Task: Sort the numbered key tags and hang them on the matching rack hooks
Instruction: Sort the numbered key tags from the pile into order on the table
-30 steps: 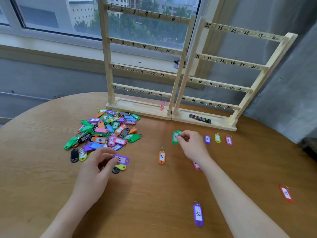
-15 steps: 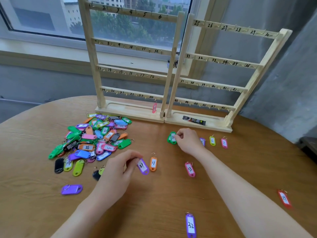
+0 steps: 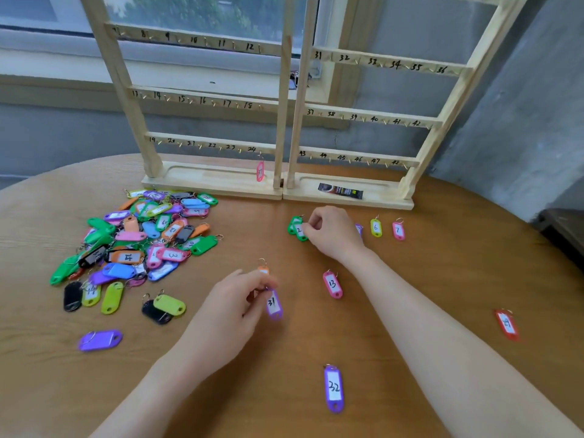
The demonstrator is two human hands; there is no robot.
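Pinching the ring of the purple tag marked 31, the left hand holds it just above the desk, partly covering an orange tag. The right hand pinches a green tag lying on a second green one. A heap of mixed tags lies at left; tags 13, 32, 6 and 7 lie singly. Two wooden racks stand side by side at the far desk edge, below a window; one pink tag hangs under 24. Bare wood lies between the forearms.
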